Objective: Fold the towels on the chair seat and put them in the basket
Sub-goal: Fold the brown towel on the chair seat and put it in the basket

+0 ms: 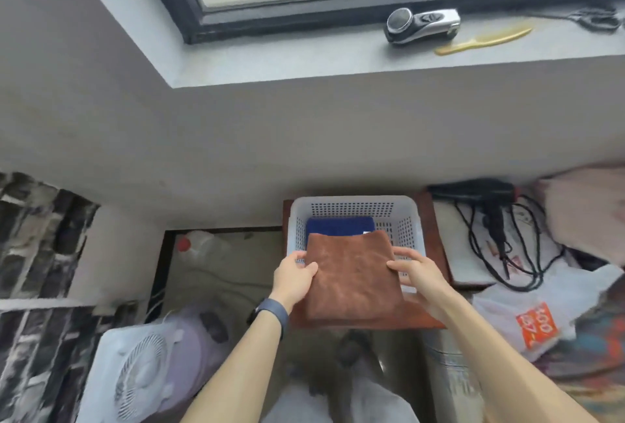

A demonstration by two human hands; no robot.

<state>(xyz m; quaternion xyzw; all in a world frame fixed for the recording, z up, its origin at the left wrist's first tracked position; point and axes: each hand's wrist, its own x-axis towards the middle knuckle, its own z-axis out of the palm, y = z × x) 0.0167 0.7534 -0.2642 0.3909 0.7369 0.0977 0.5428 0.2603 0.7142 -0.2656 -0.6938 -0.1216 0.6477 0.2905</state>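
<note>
Left grip [294, 275] and right grip [416, 270] pinch the folded brown towel [351, 277], which hides most of the blue towel [338, 225] in the basket [351, 207].

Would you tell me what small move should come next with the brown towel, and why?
Probably ease the folded brown towel forward and lower it onto the blue towel in the white basket. The left hand and right hand grip its sides, and its near part reaches past the basket's near rim, so it is not yet inside.
</note>
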